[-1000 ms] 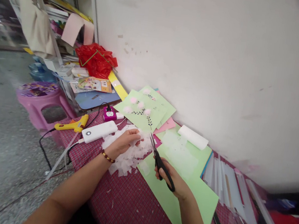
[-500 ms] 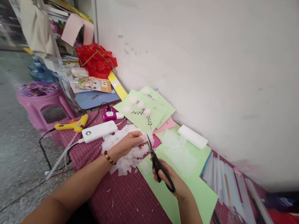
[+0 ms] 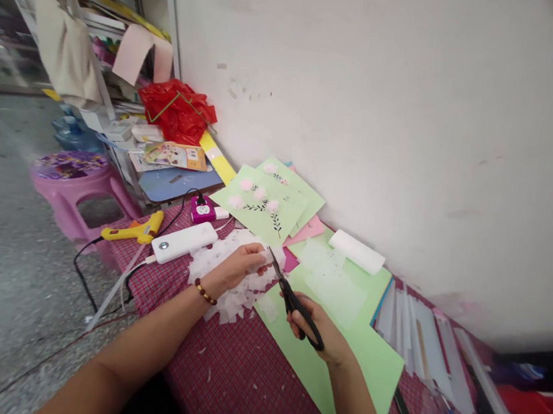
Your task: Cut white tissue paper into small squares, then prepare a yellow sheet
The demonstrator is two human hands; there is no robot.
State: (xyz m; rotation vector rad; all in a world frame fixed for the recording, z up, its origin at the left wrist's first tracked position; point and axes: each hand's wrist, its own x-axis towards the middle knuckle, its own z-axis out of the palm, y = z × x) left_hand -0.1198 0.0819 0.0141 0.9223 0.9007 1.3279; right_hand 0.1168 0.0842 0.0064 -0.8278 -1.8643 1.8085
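Note:
Between its thumb and fingers, my left hand [image 3: 240, 267] pinches a small piece of thin white paper [image 3: 268, 255]. My right hand [image 3: 315, 326] grips black-handled scissors [image 3: 290, 297], whose blades point up and left at that piece. Under my left hand spreads a heap of cut white paper pieces [image 3: 209, 262]. Light green paper sheets [image 3: 317, 366] lie beneath my right hand, with a thin white sheet [image 3: 337, 285] on top. Behind the hands rests a green card [image 3: 255, 214] bearing pale pink puffs and dark leafy sprigs.
Left of the heap are a white power bank [image 3: 184, 243], a yellow glue gun [image 3: 137, 230] and a purple plug adapter [image 3: 201, 211]. A white paper roll [image 3: 356, 252] lies by the wall. Clear strips [image 3: 421, 339] fill the right side. A pink stool [image 3: 79, 189] stands on the floor.
The scissors' blades have come closer together at the white paper, and the handles have closed a little in my right hand. My left hand has barely moved.

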